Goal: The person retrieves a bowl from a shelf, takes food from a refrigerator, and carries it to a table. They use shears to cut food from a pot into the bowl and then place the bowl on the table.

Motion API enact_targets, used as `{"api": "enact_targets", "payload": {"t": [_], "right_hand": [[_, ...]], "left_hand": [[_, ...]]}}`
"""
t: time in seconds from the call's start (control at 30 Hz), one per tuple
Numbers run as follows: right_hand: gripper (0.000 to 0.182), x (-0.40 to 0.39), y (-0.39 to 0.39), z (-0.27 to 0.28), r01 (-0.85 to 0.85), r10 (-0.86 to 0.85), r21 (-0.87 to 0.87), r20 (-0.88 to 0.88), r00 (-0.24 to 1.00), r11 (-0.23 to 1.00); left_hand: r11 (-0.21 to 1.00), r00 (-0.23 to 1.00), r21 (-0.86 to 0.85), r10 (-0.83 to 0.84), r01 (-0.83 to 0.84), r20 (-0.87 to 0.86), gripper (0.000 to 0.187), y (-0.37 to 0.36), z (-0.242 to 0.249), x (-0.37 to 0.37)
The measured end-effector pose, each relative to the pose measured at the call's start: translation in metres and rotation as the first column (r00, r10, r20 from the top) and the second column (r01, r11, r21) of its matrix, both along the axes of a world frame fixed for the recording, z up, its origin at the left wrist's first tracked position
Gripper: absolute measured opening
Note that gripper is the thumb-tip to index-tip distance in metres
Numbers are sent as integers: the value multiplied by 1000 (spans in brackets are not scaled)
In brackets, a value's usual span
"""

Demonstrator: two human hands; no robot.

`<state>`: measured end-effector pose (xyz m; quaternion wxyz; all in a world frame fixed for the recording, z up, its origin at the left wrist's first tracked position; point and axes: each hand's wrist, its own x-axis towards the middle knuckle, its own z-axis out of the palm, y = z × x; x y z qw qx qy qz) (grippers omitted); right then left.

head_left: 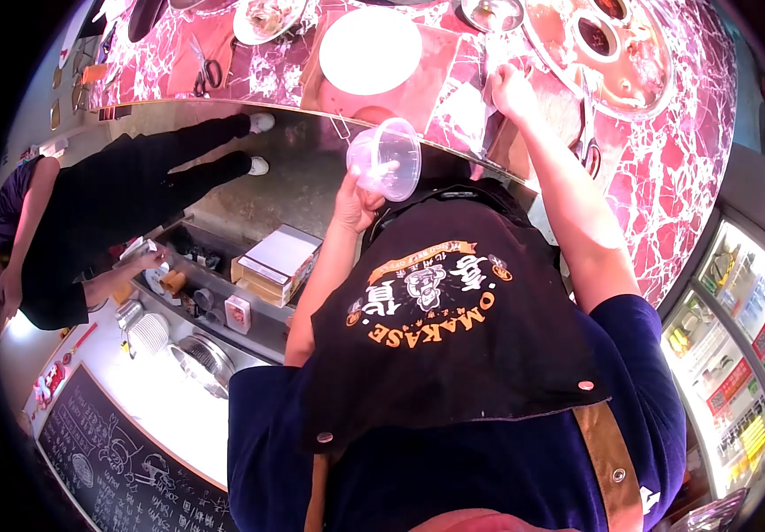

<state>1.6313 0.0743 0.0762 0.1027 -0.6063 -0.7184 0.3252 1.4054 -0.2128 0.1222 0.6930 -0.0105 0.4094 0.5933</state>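
My left hand point(360, 202) is closed around a clear plastic tub point(397, 158) and holds it tilted just off the table edge, above my apron. My right hand point(512, 92) reaches over the tabletop with its fingers curled together. What the fingers hold, if anything, is hard to make out in the glare. Beside that hand lies crumpled white paper or cloth point(464, 115). Right of my forearm are black-handled scissors point(590, 151). A white round plate point(371, 51) sits on a reddish mat point(440, 58) ahead of me.
A large round tray point(644, 84) holds dark sauce cups at the right, near a metal bowl point(493, 12). Another pair of scissors point(207, 74) lies at left. A person in dark clothes point(107, 186) stands beside a counter with boxes point(280, 262). A lit fridge point(737, 337) stands right.
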Motion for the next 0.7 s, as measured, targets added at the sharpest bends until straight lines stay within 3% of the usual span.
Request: {"api": "enact_targets", "payload": {"t": [0.07,0.2,0.27,0.3,0.33,0.37,0.4,0.43,0.5,0.63,0.7], "right_hand": [[32,0,-5,4,41,-43,-78,-25,999,996],[34,-1,-28,13,140,-145,-48,-114,983,989],[35,-2,-53,32,114,-60,226,-233,971,968],[34,-4,-72,57,36,-20,82,-181,983,996],[31,-15,-91,83,33,-71,-160,-239,968,987],[30,-17,-110,59,-101,17,-142,-500,866,985],[28,-28,-125,59,-152,-113,-401,-565,818,903],[26,-38,-138,50,-180,-153,-441,-619,770,879],[23,-49,-147,68,-191,-116,-446,-574,811,875],[24,-65,-156,53,-155,-168,-480,-564,808,863],[24,-76,-160,54,-93,-89,-351,-469,879,932]], "left_hand": [[1000,1000,20,-14,14,18,69,2,5,-3],[998,995,55,4,-9,101,75,8,6,-8],[998,990,52,20,-27,140,78,16,14,-11],[998,990,57,6,-14,140,78,21,16,-13],[998,988,56,-1,-8,154,77,23,18,-14],[999,986,51,-10,1,169,76,24,19,-16],[999,985,51,-28,19,171,76,22,15,-20],[997,987,45,-72,66,145,76,19,7,-26],[991,985,38,-129,125,117,75,18,3,-35],[986,987,-60,-157,156,-20,69,15,8,-52],[984,983,-63,-171,168,-60,65,12,9,-57]]}}
